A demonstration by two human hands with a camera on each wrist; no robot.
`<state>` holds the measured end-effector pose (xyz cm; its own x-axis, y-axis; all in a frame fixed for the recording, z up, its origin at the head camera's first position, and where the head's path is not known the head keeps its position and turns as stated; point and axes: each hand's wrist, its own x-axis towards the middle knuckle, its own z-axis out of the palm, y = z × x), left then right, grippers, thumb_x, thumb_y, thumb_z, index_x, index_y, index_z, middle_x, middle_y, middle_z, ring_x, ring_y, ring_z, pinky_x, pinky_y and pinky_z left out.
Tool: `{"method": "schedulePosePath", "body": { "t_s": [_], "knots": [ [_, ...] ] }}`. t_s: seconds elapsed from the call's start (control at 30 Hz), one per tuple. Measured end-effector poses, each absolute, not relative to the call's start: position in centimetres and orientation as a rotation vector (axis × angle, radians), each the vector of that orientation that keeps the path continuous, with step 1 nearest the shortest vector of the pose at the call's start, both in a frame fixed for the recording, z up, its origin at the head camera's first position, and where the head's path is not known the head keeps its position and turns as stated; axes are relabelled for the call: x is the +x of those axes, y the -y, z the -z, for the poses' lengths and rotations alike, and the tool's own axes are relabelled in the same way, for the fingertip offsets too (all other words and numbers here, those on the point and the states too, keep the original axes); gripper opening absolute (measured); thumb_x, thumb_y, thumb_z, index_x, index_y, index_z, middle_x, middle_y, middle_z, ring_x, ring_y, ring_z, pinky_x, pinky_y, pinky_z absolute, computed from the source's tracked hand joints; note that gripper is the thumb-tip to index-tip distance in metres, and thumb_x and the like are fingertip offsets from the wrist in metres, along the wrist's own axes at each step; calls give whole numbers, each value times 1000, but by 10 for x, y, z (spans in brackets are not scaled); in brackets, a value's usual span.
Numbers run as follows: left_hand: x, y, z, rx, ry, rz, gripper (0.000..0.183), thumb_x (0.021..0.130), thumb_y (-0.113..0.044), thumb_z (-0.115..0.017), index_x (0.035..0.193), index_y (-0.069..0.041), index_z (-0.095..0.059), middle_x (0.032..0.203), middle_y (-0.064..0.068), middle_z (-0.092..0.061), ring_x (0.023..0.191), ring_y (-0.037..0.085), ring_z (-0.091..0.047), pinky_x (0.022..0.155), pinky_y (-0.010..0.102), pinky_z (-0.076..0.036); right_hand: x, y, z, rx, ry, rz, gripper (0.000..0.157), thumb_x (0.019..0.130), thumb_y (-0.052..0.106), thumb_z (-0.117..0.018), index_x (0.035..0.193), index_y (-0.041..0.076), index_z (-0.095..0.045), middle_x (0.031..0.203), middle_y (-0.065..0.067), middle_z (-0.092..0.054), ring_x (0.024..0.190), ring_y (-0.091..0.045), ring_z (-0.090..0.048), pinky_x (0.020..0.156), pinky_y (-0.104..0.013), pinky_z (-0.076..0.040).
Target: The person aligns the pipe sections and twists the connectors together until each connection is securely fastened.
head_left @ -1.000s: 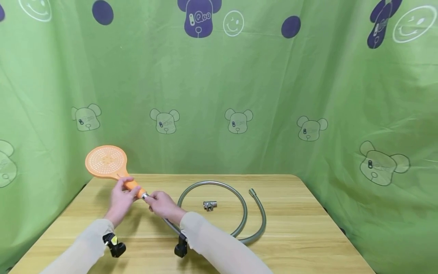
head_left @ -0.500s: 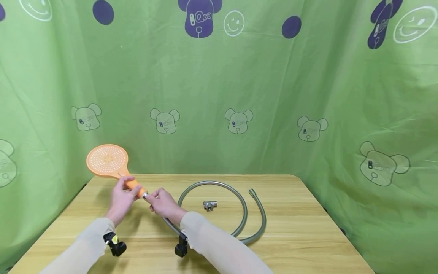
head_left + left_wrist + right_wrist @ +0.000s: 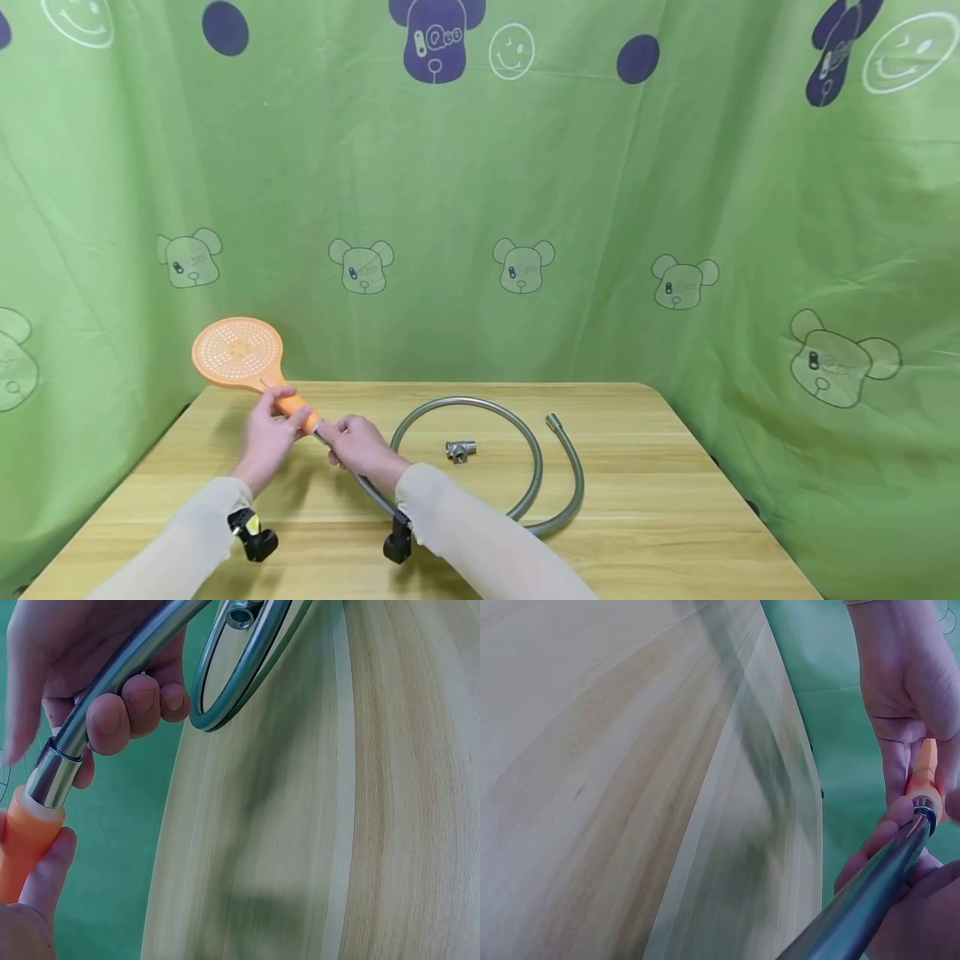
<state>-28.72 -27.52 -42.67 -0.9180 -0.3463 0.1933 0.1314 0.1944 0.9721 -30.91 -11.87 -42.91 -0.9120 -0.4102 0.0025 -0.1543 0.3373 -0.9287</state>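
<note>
My left hand (image 3: 266,437) grips the handle of an orange shower head (image 3: 237,352), its round, holed face turned up at the left. At the handle's lower end, the metal connector (image 3: 52,776) of a grey shower hose (image 3: 862,900) meets a pale collar. My right hand (image 3: 364,450) holds the hose right beside that connector, several fingers curled beneath it in the left wrist view. Both hands are raised over the table, and the shower head tilts up to the left. The right wrist view shows the hose running from the handle toward the camera.
The rest of the hose loops on the wooden table (image 3: 660,517), its free end fitting (image 3: 553,422) pointing away at the right. Inside the loop lies a small metal tee fitting (image 3: 460,451). A green printed curtain (image 3: 480,333) hangs behind and at both sides.
The shower head has shifted very slightly to the right. My right hand's fingers have moved a little at the connector; the hose loop and tee fitting stay put.
</note>
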Motion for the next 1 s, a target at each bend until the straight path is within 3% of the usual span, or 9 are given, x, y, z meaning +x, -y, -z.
{"method": "schedulePosePath", "body": {
  "t_s": [0.1,0.2,0.57,0.8,1.0],
  "knots": [
    [-287,275,427,205,2104,1778,50,98,-2,-62,141,3,-38,122,22,-41,84,6,-61,81,18,-60,-308,119,429,-510,-2374,1596,23,91,28,-74,85,12,-58,63,0,-60,55,-12,-50,48,-23,-38],
    [-287,275,426,206,2117,1771,50,98,-3,-62,141,3,-38,123,23,-41,85,7,-61,81,18,-60,-308,118,429,-538,-2378,1584,19,90,20,-75,86,11,-58,65,-1,-61,56,-12,-50,48,-23,-39],
    [-285,274,426,224,2109,1783,51,98,-4,-62,143,1,-38,126,23,-41,87,7,-61,81,17,-60,-308,116,429,-573,-2319,1576,27,101,28,-60,80,13,-68,60,1,-55,51,-11,-41,45,-23,-30],
    [-284,273,428,230,2088,1789,49,98,-1,-61,141,2,-38,125,23,-41,84,5,-60,80,18,-60,-306,116,429,-476,-2270,1635,19,98,29,-67,92,13,-58,60,-2,-57,50,-13,-45,45,-23,-35],
    [-283,273,428,223,2082,1781,49,98,-1,-61,142,1,-39,126,23,-42,85,4,-60,80,16,-59,-307,117,426,-534,-2305,1595,23,103,29,-57,89,11,-62,59,-1,-56,50,-13,-44,47,-23,-35]
  ]
}}
